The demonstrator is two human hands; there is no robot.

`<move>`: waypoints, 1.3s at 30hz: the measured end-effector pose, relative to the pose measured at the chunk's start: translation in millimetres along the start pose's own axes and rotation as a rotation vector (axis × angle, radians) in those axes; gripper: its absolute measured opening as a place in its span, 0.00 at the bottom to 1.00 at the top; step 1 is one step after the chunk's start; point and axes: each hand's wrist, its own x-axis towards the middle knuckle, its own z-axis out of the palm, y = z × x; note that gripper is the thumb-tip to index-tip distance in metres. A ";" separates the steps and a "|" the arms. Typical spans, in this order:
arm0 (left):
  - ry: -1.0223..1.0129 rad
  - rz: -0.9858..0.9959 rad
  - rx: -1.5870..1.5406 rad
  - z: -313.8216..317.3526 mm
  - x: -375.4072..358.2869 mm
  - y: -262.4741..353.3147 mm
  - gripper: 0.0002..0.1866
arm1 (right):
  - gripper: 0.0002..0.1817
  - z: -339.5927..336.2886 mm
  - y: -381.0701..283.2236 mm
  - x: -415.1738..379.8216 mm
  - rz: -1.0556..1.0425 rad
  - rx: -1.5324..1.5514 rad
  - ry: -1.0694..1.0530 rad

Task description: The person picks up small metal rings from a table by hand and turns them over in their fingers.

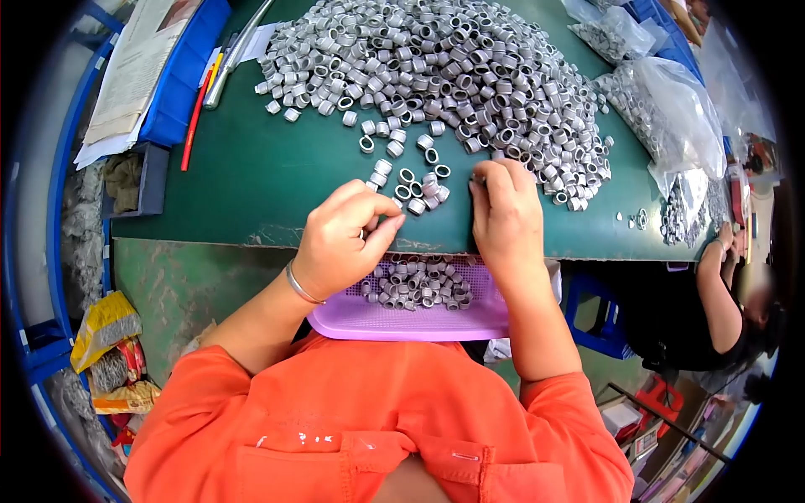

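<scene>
Two hands [348,230] [509,205] flank rings [431,189] near one basket [407,328].

Metal rings [470,75]: countless; purple basket [402,327]: one; red stick [196,121]: one.

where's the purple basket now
In the head view, the purple basket is just below centre, between the green tabletop's near edge and the orange shirt.
</scene>
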 end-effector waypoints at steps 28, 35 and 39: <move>0.023 0.055 -0.001 2.8 -0.9 -0.3 0.07 | 0.14 0.1 -14.0 1.0 -0.100 0.263 -0.099; 0.038 0.069 -0.010 2.3 0.7 0.3 0.08 | 0.21 0.8 -10.7 -15.8 0.469 1.139 -0.071; 0.006 0.083 0.007 2.0 0.6 -2.4 0.08 | 0.24 -5.9 -14.0 -18.9 0.512 1.341 -0.070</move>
